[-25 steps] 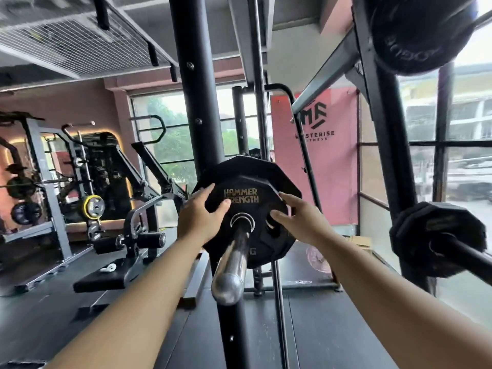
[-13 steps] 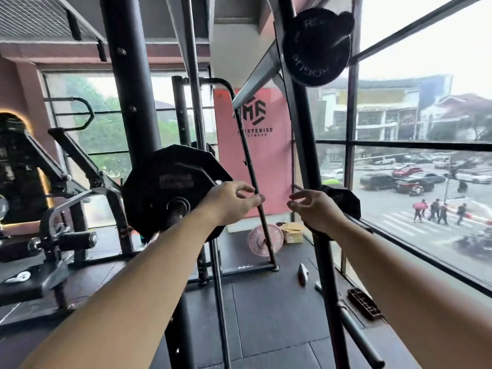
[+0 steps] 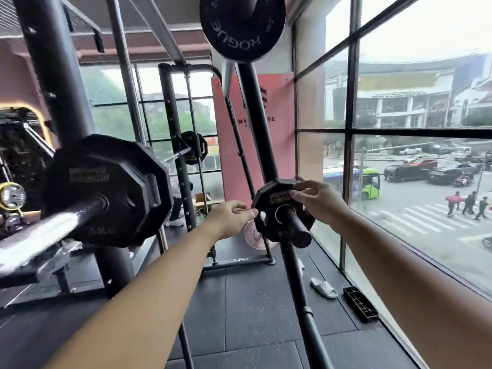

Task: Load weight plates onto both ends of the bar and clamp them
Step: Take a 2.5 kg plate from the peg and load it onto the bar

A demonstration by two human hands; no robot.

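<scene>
Two hands reached for a small black plate (image 3: 267,209) that sat on a short black peg (image 3: 295,229) jutting from the slanted rack upright (image 3: 257,123), near the window (image 3: 415,102). The right hand (image 3: 320,202) gripped the small black plate at its upper right edge, thumb on the lettered face and fingers curled over the rim behind it. The left hand (image 3: 231,217) had its fingers loosely curled, the fingertips meeting the plate's left edge; whether they actually held it could not be told. The peg's end stuck out past the plate toward the camera.

At the left, the bar (image 3: 40,237) showed as a blurred silver sleeve with a larger black plate (image 3: 111,187) marked 5 kg already on it, pushed up toward the rack's thick post (image 3: 53,83). A round Rogue plate (image 3: 242,27) hung high on the same upright as the peg. On the dark floor mat (image 3: 253,302) below lay a pale slipper (image 3: 323,288) and a black slotted tray (image 3: 360,304) along the window edge, and a pink plate (image 3: 251,235) leaned behind the peg's base
</scene>
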